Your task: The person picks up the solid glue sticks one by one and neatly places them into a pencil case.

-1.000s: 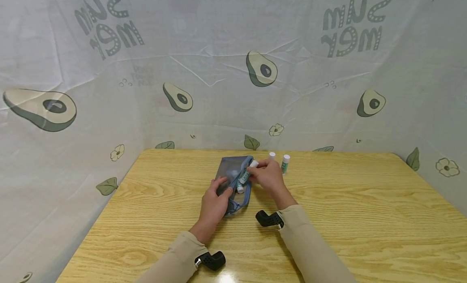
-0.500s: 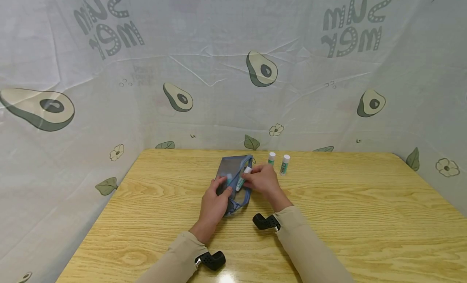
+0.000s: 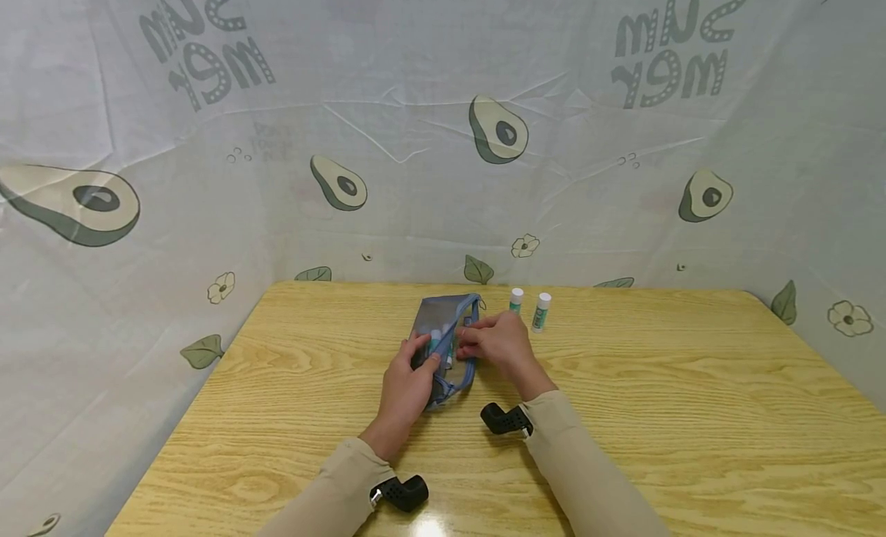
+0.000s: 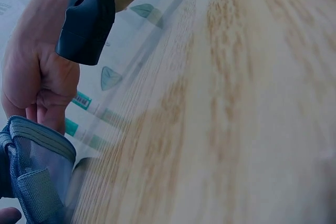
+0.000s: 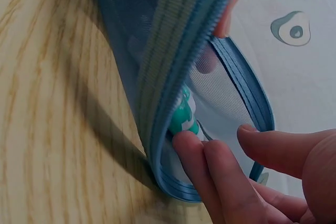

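Note:
A blue-edged mesh zipper pouch [image 3: 443, 314] lies on the table with its mouth toward the right. My left hand [image 3: 408, 379] holds it by the side, thumb at the zipper edge. Through the mesh show a glue stick [image 3: 434, 340] near my left fingers and another glue stick [image 3: 449, 355] just inside the mouth. My right hand [image 3: 501, 348] reaches into the mouth; in the right wrist view its extended fingers [image 5: 191, 153] meet the end of a green-and-white glue stick [image 5: 182, 116], with the thumb apart. Two glue sticks stand beyond that hand, one glue stick [image 3: 516, 300] partly hidden.
The other standing glue stick [image 3: 541, 314] is to the right, toward the table's back edge. Wood-grain table top [image 3: 692, 398] stretches to both sides. A printed cloth [image 3: 429, 137] hangs behind and around the table. A black wrist camera [image 3: 404, 494] sits on each sleeve.
My right hand has moved left and down, and its glue stick has gone into the pouch and out of the fingers' pinch. The left hand has stayed put on the pouch.

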Available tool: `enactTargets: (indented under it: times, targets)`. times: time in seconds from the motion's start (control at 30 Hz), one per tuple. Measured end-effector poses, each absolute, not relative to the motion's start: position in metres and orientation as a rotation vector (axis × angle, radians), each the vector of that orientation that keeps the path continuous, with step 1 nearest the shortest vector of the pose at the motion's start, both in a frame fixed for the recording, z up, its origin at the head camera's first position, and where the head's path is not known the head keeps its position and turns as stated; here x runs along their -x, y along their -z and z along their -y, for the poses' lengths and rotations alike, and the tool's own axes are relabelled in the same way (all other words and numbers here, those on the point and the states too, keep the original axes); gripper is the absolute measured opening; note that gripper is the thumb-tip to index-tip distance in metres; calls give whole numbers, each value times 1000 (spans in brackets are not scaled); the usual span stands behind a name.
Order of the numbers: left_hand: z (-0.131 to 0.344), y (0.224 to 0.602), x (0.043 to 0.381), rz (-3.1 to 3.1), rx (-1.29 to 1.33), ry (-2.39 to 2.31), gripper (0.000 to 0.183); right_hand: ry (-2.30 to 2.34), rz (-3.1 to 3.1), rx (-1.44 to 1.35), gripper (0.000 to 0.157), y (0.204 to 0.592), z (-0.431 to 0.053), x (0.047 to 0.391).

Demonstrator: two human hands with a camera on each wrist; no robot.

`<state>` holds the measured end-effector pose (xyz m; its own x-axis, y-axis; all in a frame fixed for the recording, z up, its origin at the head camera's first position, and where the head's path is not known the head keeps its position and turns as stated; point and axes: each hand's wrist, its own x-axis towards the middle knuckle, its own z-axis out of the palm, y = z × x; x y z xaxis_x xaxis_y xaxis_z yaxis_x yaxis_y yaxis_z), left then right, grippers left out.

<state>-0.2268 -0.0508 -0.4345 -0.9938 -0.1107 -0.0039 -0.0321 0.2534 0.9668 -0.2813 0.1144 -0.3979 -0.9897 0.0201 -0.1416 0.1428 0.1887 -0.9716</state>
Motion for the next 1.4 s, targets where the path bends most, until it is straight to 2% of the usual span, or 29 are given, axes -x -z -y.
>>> enactTargets:
  times: [0.4,1.4]
  targets:
    - [51,436,228,2443,-137,1867,45,1976,-2317,-192,23,396,-120,282]
    - [50,434,228,2444,-135,1857,45,1961,-2527,4,32,378,-128,281]
